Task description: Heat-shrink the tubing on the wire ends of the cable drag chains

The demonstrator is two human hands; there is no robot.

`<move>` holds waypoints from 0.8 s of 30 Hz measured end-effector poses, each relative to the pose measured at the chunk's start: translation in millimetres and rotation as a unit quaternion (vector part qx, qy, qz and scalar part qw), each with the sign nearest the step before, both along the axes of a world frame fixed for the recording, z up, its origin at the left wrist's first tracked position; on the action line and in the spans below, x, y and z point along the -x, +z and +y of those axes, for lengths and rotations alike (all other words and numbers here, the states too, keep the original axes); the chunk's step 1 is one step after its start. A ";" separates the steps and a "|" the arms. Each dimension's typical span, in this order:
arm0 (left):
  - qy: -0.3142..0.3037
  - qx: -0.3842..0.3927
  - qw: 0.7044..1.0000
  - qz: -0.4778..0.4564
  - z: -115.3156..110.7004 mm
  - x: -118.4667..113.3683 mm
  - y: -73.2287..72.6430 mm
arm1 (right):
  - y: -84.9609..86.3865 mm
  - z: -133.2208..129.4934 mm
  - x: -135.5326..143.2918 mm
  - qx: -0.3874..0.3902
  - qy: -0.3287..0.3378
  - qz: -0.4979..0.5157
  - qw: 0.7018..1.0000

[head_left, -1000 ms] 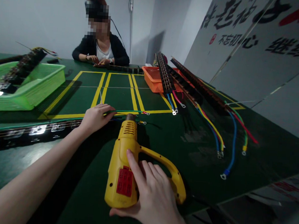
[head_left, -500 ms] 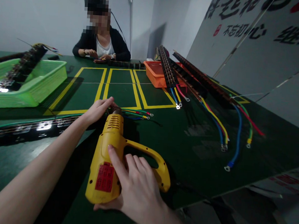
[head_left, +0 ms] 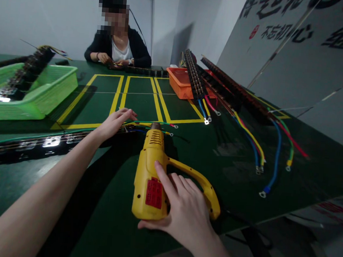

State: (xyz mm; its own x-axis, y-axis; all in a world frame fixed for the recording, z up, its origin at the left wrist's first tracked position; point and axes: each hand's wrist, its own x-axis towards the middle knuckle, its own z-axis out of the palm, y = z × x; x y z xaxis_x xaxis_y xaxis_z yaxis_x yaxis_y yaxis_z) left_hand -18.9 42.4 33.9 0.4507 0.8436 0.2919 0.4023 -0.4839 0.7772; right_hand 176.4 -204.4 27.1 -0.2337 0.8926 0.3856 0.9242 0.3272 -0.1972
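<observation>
Holding the yellow heat gun (head_left: 148, 168) in our right hand (head_left: 184, 202), we hid part of the wires (head_left: 172, 125) behind its nozzle (head_left: 155, 126); whether our left hand (head_left: 116, 122), across the edge-cropped black strip (head_left: 31, 149), gripped anything, we couldn't tell.

Heat gun (head_left: 149, 170): yellow body, red label (head_left: 154, 193) near the rear, vent slots behind a dark nozzle (head_left: 156, 126). Nozzle points forward; looped handle (head_left: 192, 171) juts right, black cord (head_left: 241, 217) trailing beyond it. Strip (head_left: 50, 143): long, black, glossy, lying across the table (head_left: 189, 214) at left, a green wire (head_left: 26, 137) along its far edge. Its thin leads (head_left: 144, 122), green, yellow and blue, extend right past the nozzle to ring terminals (head_left: 176, 127), one red-sleeved, one yellow-sleeved. Nozzle-to-lead contact: cannot tell.
</observation>
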 end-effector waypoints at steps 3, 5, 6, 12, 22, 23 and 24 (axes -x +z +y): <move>0.000 0.006 1.000 0.001 1.0 0.1 -0.4 | -0.3 -4.4 -13.6 -0.024 -0.027 -0.022 0.999; -0.002 0.012 1.000 -0.005 0.8 -1.3 -0.7 | -0.5 -7.3 -21.0 -0.026 -0.042 -0.030 0.998; -0.004 0.014 1.000 -0.008 0.6 -2.5 -1.0 | -0.6 -8.6 -23.9 -0.024 -0.048 -0.032 0.998; -0.018 0.025 0.999 -0.026 -1.3 -16.4 -3.9 | -2.5 -12.2 -30.1 -0.015 -0.076 -0.038 0.996; -0.014 0.048 0.998 -0.026 -0.5 -33.5 -4.6 | -2.2 -10.0 -18.2 -0.027 -0.065 -0.027 0.997; -0.017 0.043 0.998 -0.031 -0.3 -33.9 -4.9 | -1.8 -9.7 -14.9 -0.025 -0.062 -0.023 0.998; -0.019 0.038 0.998 -0.037 -0.2 -34.0 -5.1 | -1.4 -9.3 -11.4 -0.022 -0.058 -0.018 0.998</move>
